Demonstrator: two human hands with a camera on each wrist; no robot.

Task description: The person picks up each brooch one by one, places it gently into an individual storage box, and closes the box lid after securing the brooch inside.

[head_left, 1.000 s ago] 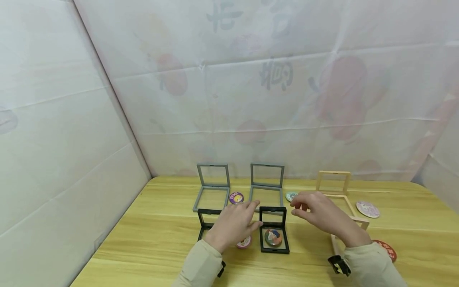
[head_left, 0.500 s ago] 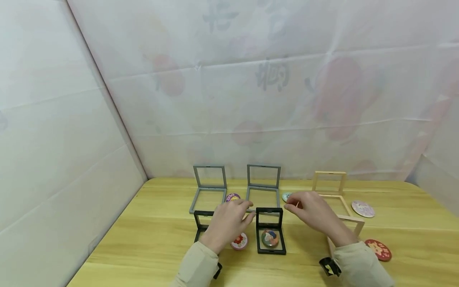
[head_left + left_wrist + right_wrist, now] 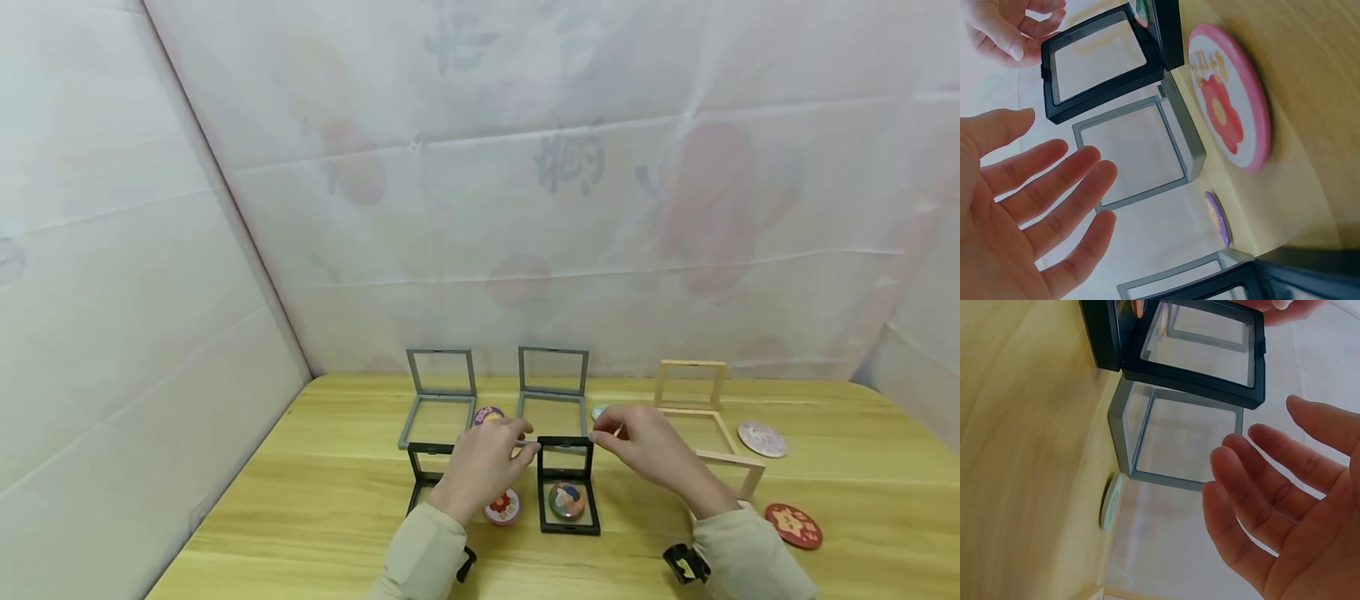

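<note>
A black display frame (image 3: 570, 529) stands hinged wide, its lid upright, with a round multicoloured badge (image 3: 567, 501) in its lower half. My left hand (image 3: 483, 467) hovers at the lid's left side, fingers spread and thumb near the upper corner. My right hand (image 3: 648, 450) is at the lid's right side, fingers loosely bent, fingertips by the other upper corner. In the left wrist view, a gap shows between my left fingers (image 3: 1088, 181) and the black lid (image 3: 1097, 65). Whether the right fingertips touch the lid, I cannot tell. Neither hand holds anything.
Behind stand two grey frames (image 3: 551, 393), lids raised. A second black frame (image 3: 430, 450) is partly behind my left hand, beside a pink-rimmed flower badge (image 3: 502, 507). To the right are wooden frames (image 3: 690, 410), a pale badge (image 3: 762, 438) and a red badge (image 3: 793, 526).
My right hand has come left, closer to the black lid's corner, its fingertips drawn nearer together. The left hand has shifted slightly off the frame's left edge. The head view has shifted a little.
</note>
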